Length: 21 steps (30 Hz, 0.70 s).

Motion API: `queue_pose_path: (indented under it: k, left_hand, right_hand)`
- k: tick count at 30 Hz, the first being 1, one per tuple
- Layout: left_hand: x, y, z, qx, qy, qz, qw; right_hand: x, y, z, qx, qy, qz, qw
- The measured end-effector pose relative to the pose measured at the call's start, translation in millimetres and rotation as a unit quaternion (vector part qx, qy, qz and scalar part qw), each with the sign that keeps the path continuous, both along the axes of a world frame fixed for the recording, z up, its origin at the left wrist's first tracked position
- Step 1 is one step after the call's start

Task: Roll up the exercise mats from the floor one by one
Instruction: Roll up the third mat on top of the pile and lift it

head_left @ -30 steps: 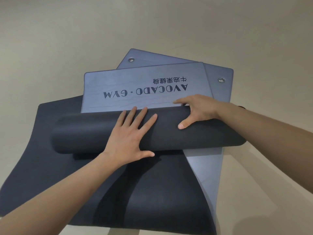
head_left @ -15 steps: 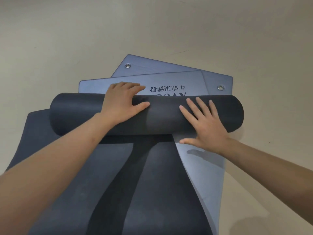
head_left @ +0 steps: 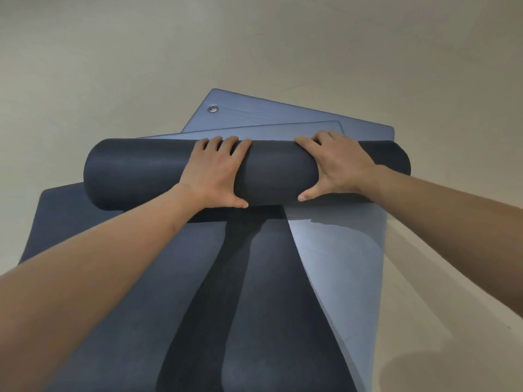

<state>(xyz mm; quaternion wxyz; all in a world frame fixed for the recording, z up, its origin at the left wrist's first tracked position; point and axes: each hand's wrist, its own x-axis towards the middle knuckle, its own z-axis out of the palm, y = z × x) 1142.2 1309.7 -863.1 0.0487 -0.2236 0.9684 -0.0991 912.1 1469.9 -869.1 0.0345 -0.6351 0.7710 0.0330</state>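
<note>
A thick dark roll of exercise mat (head_left: 135, 171) lies crosswise over the other mats. Its unrolled grey-blue end (head_left: 283, 131) shows as a narrow strip just beyond the roll. My left hand (head_left: 215, 171) wraps the roll's middle, fingers over the far top and thumb on the near side. My right hand (head_left: 336, 165) holds it the same way toward the right end. Under the roll, a dark mat (head_left: 113, 264) lies flat toward me. A grey-blue mat (head_left: 339, 264) with a metal eyelet (head_left: 212, 108) lies flat too, skewed to the right.
Bare beige floor (head_left: 113, 66) surrounds the mats on the left, far side and right. Shadows of my arms fall on the flat dark mat and on the floor at lower right.
The roll has moved away from me and covers the printed lettering. My right hand went from lying flat on the roll's near side to clasping its top; my left hand still grips the top.
</note>
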Motion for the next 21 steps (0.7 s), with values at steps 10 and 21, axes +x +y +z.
queue_pose_path:
  k: [10,21]
  left_hand:
    - [52,56,9,0.018,0.054,-0.006,0.998]
    - [110,128,27,0.096,0.001,0.025,0.995]
  right_hand:
    - [58,56,17,0.017,0.017,0.009,1.0]
    - [85,111,30,0.083,-0.079,0.044,0.992]
